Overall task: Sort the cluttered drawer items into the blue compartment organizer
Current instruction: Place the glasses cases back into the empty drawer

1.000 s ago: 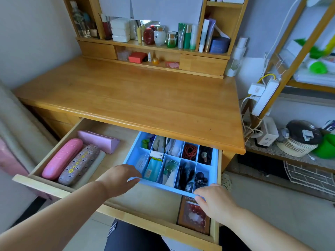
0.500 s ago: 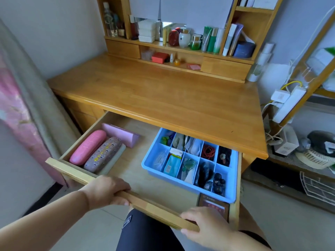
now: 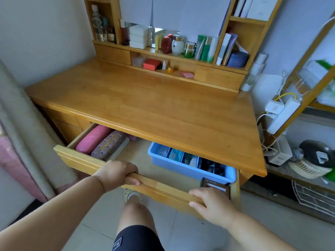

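The wooden drawer point(image 3: 76, 156) stands partly open under the desk top point(image 3: 154, 109). Inside on the right sits the blue compartment organizer point(image 3: 181, 166), filled with small items; its back half is hidden under the desk. A brown box point(image 3: 215, 186) lies just in front of it. On the left lie a pink case point(image 3: 92, 139) and a patterned case point(image 3: 108, 144). My left hand point(image 3: 116, 173) grips the drawer's front rail, fingers curled over it. My right hand point(image 3: 212, 203) holds the same rail further right.
A shelf unit point(image 3: 219, 77) with bottles and boxes stands at the desk's back. A power strip point(image 3: 282, 115), cables and a fan point(image 3: 313, 160) lie on the rack to the right. A bed edge point(image 3: 21, 142) is on the left. My knee point(image 3: 135, 212) is below the drawer.
Both hands left the organizer and took hold of the drawer's front rail. The drawer has slid inward, so more of the organizer and cases is under the desk.
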Available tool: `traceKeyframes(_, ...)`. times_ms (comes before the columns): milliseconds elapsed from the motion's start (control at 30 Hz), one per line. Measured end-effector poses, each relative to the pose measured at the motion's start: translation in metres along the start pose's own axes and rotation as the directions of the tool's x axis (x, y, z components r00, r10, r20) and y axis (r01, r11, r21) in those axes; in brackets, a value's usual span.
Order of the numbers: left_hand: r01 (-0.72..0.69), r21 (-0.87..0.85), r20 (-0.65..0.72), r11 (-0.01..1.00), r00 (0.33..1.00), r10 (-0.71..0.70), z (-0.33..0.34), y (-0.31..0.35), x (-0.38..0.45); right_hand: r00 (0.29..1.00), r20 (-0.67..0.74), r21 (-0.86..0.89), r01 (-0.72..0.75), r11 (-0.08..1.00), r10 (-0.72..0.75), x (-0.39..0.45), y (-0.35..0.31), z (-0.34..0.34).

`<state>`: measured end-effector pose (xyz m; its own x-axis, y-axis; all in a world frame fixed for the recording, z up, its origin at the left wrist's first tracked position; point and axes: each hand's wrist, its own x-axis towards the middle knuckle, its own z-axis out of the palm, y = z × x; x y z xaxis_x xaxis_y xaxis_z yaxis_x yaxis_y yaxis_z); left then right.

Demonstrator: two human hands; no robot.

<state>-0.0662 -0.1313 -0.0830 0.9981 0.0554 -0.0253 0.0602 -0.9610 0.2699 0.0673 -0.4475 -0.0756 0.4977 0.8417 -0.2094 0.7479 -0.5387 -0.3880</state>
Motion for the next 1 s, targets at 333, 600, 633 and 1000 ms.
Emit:
traceKeyframes(333,0.219,0.119,-0.139,0.968,0.969,-0.202,0.003,0.016,0.017,0.99,-0.126,0.145,-0.038,0.989,0.057,0.017,0.015,-0.009)
traceKeyframes(600,-0.028,0.022,-0.195,0.999,0.98,0.032,0.011,-0.009,0.011,0.909,-0.144,0.228,-0.354,0.907,0.391,0.033,0.004,-0.007)
traceKeyframes(633,-0.055,0.019,-0.178,0.998,0.982,0.058,0.011,-0.017,0.011,0.888,-0.125,0.253,-0.403,0.879,0.443,0.037,0.002,-0.007)
traceKeyframes(1000,-0.103,0.047,0.116,0.994,0.989,0.097,-0.055,-0.089,0.017,0.732,-0.004,0.167,-0.671,0.723,0.681,0.051,-0.033,-0.042)
